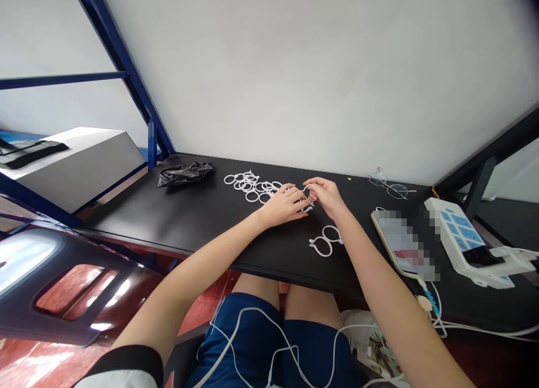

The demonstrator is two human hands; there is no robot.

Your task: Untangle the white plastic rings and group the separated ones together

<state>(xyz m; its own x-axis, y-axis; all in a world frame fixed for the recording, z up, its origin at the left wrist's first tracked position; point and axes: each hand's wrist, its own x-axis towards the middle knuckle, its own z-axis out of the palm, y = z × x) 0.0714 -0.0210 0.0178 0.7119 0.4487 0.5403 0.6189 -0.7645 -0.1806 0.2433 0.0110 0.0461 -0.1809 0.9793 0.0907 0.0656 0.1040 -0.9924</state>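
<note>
My left hand (287,205) and my right hand (325,197) meet over the black tabletop. Between their fingertips is a white plastic ring (308,207), partly hidden; both hands seem closed on it. To the left of my left hand lies a loose pile of several white rings (251,196), overlapping each other, some with small clip-like ends. Nearer to me, beside my right forearm, two joined or touching white rings (323,246) lie flat; the forearm partly covers one.
A crumpled black plastic bag (186,174) lies at the left of the black table (168,219). To the right are eyeglasses (396,191), a phone (400,247) with a cable and a white power strip (458,236) with plugs. White cables (286,343) cross my lap.
</note>
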